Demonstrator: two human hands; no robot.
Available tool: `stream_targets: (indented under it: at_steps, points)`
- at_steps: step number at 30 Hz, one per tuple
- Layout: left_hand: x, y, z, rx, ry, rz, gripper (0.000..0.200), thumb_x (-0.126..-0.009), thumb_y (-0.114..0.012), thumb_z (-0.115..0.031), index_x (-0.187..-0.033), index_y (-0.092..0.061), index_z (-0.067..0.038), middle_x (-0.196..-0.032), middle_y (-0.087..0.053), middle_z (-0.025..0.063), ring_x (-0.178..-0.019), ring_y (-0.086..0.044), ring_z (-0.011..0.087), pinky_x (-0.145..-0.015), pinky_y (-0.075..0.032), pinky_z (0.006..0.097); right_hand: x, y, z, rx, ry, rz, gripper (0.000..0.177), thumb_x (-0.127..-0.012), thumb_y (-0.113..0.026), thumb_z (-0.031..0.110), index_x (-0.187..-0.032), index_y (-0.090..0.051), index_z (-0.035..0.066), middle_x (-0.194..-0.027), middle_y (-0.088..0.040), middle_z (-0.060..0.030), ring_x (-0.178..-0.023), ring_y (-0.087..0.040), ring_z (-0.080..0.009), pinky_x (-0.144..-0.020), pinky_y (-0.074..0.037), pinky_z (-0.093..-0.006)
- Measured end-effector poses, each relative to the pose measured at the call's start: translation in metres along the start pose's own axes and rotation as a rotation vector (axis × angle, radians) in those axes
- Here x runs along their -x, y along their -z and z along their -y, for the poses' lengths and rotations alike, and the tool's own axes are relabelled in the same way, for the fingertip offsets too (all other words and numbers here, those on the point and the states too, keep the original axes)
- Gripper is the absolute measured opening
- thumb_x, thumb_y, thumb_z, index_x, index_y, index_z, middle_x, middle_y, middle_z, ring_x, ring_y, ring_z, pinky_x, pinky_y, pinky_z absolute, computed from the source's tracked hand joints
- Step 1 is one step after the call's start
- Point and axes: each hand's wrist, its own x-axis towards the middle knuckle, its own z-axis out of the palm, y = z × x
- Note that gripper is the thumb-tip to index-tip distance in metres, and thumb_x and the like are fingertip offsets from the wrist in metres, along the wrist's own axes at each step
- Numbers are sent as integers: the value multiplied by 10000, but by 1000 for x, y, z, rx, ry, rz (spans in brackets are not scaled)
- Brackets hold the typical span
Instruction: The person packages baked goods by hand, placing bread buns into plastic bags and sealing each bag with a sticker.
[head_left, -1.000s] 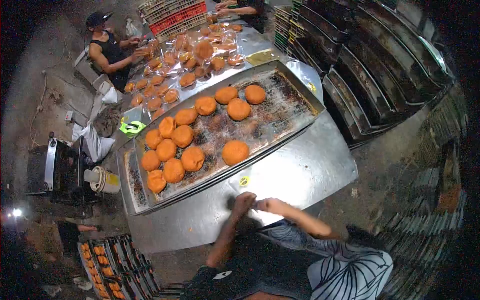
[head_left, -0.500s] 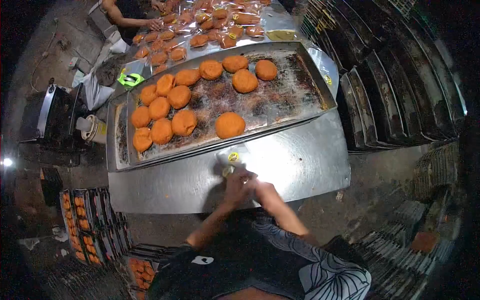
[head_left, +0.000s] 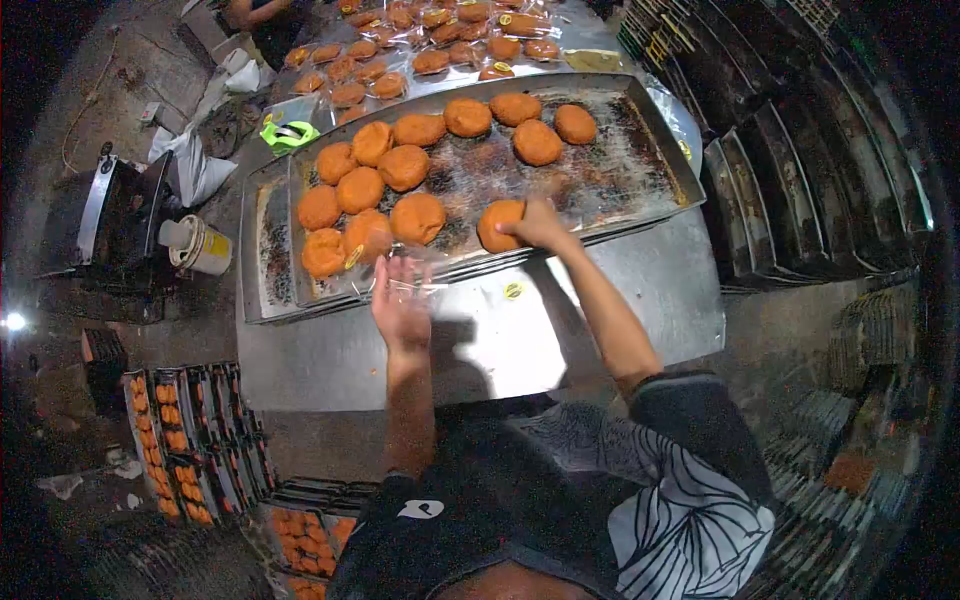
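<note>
A large dark baking tray [head_left: 640, 150] on a steel table [head_left: 620, 310] carries several round orange buns. My right hand [head_left: 538, 225] lies over the nearest bun [head_left: 497, 224] at the tray's front edge, fingers curled on it. My left hand [head_left: 400, 300] is raised above the table just in front of the tray and holds a clear plastic bag [head_left: 395, 262] that spreads toward the buns at the left. A small yellow sticker [head_left: 513, 291] lies on the table between my arms.
Bagged buns [head_left: 440, 50] cover the far end of the table, where another person [head_left: 255, 15] stands. Stacked dark trays [head_left: 800, 170] fill the right side. Crates of packed buns [head_left: 190, 440] sit on the floor at the left, near a white bucket [head_left: 195, 247] and a green tape dispenser [head_left: 290, 132].
My hands were together over the table's front. They have parted: the right reached forward onto the nearest bun, the left lifted the clear bag toward the tray.
</note>
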Motion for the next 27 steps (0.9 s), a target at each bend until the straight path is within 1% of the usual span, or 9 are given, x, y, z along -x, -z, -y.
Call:
stream_targets:
  at_steps: [4,6,7,13,17,18,21,23,27]
  points:
    - [-7,-8,-19,246,-105,-43,438,-794,-451,-161,-1195,-310,-55,-1106,-410,113,-1068,-416,276,-918,-339,504,55,20,58,-563,-10,-390,505,-520,-786,148,-803,-379,52,-805,-542,-115,-768,-556,-200,-657,-474,-307]
    - [-7,-19,-4,291,-136,95,511,-811,-394,-121,-1275,-191,-52,-1228,-334,150,-1112,-380,323,-932,-328,488,95,43,129,-1015,157,-308,577,-532,-780,153,-973,-430,26,-1008,-499,-110,-931,-507,-191,-775,-441,-304]
    - [4,-29,13,131,-397,461,488,-823,-351,-83,-1276,-176,-44,-1244,-336,169,-1106,-385,345,-933,-332,462,91,41,127,-521,313,-476,644,-552,-770,146,-1078,-422,13,-1079,-471,-92,-1005,-463,-184,-824,-412,-290]
    - [27,-56,31,112,20,422,457,-846,-373,-138,-1262,-213,-35,-1147,-425,205,-1064,-425,355,-913,-346,441,137,39,119,-877,9,-399,476,-604,-739,120,-1003,-532,-35,-942,-565,-111,-902,-528,-178,-807,-424,-285]
    - [44,-46,45,94,140,438,494,-813,-418,-192,-1254,-246,-50,-1126,-448,163,-1006,-471,298,-884,-369,404,130,22,126,-941,-60,-864,738,-604,-730,97,-1203,-312,-12,-1118,-449,-163,-1052,-436,-212,-874,-376,-298]
    - [49,-43,49,88,175,439,503,-805,-429,-205,-1252,-254,-54,-1120,-454,153,-992,-483,283,-877,-374,395,138,14,114,-729,-5,-767,834,-584,-736,69,-1239,-223,2,-1157,-407,-177,-1082,-409,-221,-900,-357,-305]
    - [44,-18,68,89,196,549,528,-761,-456,-154,-1245,-274,-47,-1110,-463,141,-994,-486,259,-870,-378,386,156,-1,95,-885,24,-639,780,-588,-731,66,-1215,-273,-5,-1123,-441,-171,-1043,-447,-220,-882,-376,-296]
    - [45,24,115,274,400,469,470,-793,-447,-188,-1215,-312,-33,-1103,-463,139,-998,-477,241,-861,-385,359,143,12,104,-1256,-81,-485,548,-687,-674,111,-1145,-399,-7,-1049,-502,-109,-957,-501,-169,-811,-418,-261]
    - [13,122,154,662,736,308,393,-856,-428,-256,-1155,-387,-4,-1091,-464,134,-1008,-460,205,-844,-400,305,135,-14,81,-1012,56,-383,373,-791,-530,75,-1153,-451,30,-965,-555,-95,-794,-551,-128,-676,-456,-240]
